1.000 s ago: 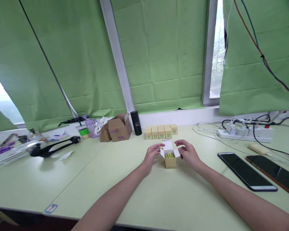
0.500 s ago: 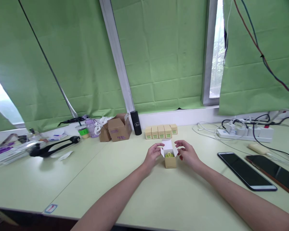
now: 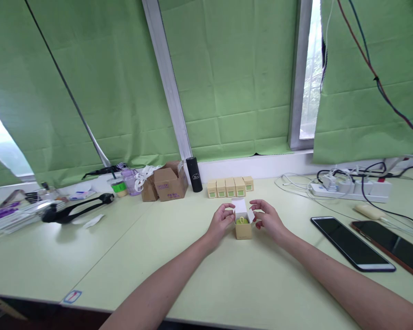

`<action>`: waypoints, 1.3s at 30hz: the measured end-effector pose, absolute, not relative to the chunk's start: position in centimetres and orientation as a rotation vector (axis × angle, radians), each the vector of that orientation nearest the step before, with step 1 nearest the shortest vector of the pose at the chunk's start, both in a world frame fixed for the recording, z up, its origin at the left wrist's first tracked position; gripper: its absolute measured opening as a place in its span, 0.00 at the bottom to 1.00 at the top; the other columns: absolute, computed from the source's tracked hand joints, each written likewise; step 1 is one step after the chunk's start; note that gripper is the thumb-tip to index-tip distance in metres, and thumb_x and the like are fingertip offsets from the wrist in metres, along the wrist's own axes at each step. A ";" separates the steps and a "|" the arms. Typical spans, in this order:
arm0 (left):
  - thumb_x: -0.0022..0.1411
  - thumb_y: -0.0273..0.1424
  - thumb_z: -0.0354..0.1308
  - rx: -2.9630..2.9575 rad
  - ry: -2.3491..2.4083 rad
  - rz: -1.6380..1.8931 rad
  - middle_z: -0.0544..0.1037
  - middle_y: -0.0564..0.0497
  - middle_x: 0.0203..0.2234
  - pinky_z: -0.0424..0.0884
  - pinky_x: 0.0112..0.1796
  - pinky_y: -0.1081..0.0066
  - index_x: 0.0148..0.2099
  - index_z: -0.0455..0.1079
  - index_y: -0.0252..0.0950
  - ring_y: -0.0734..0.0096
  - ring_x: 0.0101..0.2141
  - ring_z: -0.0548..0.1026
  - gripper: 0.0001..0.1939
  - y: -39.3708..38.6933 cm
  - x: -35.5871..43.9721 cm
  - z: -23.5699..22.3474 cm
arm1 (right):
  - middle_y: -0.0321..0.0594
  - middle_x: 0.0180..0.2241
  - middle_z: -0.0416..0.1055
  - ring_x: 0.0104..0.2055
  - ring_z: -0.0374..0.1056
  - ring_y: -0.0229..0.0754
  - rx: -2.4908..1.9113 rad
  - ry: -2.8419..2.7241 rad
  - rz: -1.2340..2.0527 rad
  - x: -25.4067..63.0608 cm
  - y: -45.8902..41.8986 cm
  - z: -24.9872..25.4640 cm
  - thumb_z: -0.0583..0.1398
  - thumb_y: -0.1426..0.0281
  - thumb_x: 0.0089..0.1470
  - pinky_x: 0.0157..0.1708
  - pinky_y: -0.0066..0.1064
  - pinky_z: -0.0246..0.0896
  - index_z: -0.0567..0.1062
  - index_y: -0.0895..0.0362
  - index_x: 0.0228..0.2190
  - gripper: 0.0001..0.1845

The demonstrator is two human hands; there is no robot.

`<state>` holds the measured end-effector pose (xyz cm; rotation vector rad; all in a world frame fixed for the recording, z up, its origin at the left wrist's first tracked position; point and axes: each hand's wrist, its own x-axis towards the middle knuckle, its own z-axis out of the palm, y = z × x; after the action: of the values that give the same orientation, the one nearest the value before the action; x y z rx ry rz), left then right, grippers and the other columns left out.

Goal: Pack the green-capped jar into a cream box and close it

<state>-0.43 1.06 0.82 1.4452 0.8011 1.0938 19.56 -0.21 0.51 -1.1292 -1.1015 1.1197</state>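
Observation:
A small kraft cardboard box (image 3: 243, 232) stands upright on the table between my hands, its white-lined lid (image 3: 240, 206) raised at the back. Inside sits a yellow-green item with a pale loop (image 3: 242, 221) on top. My left hand (image 3: 221, 222) is at the box's left side, fingers curved and apart, fingertips against the left flap. On the other side, my right hand (image 3: 266, 219) has its thumb and fingers spread, with fingertips at the white right flap (image 3: 250, 215). Neither hand has a visible closed grip on the box.
Behind, several similar small boxes (image 3: 226, 188) stand in a row. A black bottle (image 3: 194, 175) and an open brown carton (image 3: 169, 185) are at back left. On the right lie two phones (image 3: 351, 244) (image 3: 394, 247), a white power strip (image 3: 351, 190) and cables. Black tongs-like straps (image 3: 77, 209) lie left.
The left flap stuck outward before; now it stands closer to the box, with my left fingers moved slightly right against it. My right hand has barely moved.

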 end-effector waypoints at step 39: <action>0.58 0.39 0.69 1.467 0.764 1.053 0.81 0.50 0.37 0.68 0.44 0.65 0.52 0.61 0.41 0.63 0.39 0.80 0.25 1.3 0.0 0.1 | 0.37 0.40 0.69 0.29 0.66 0.37 -1.043 -1.064 1.241 19.4 -0.9 0.9 0.62 0.70 0.39 0.21 0.29 0.57 0.72 0.51 0.45 0.27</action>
<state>-0.04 1.27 0.08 1.4669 0.7638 1.0527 19.41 -0.86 0.95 -1.0435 -1.0641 1.2409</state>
